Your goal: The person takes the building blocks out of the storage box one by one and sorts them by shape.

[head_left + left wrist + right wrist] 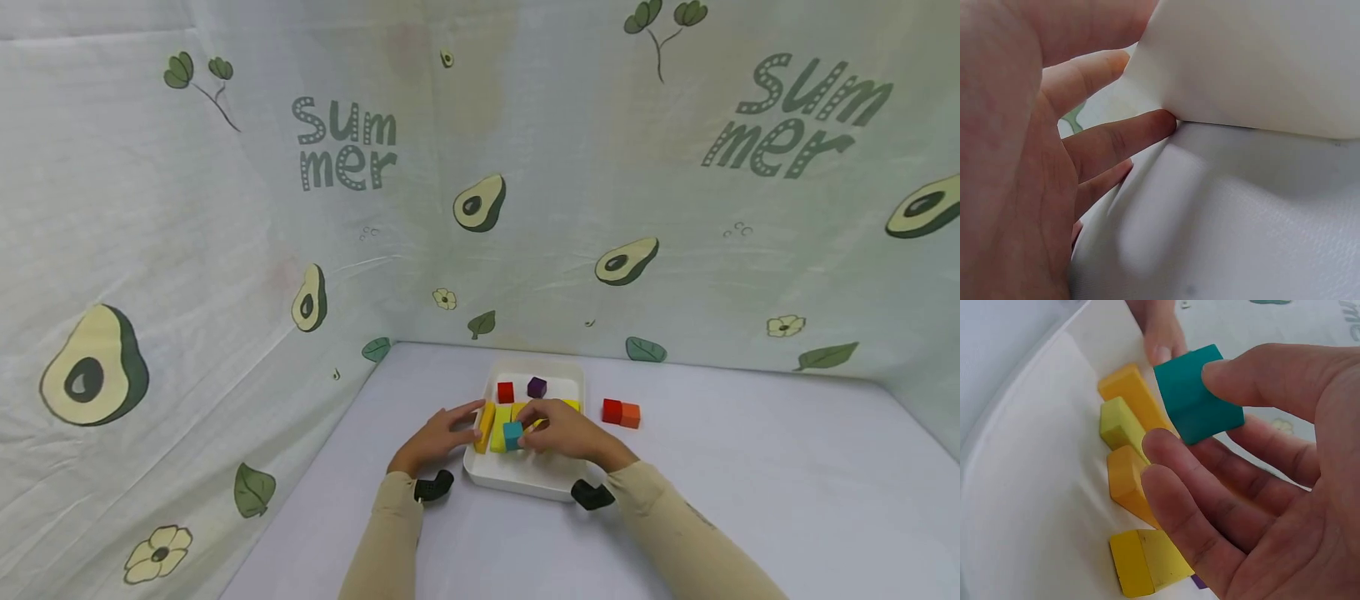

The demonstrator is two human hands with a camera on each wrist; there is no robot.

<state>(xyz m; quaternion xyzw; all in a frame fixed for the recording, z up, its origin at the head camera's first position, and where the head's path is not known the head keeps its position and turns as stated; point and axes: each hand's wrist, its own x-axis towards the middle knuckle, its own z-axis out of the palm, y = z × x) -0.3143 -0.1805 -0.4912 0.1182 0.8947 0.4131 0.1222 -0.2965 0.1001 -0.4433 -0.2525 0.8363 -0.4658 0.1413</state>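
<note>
I see a pale, faintly lavender worktop point(787, 475) running under everything, its left edge slanting away from me and its far edge almost level. In the left wrist view, I make out a fine weave-like texture on it and soft shadows. A white tray point(517, 483) with low walls and rounded corners sits directly on it, left of the middle as I look at it. Just to the tray's right, I find a red cube point(612, 412) and an orange cube point(631, 416) side by side and touching, the red one nearer the tray.
</note>
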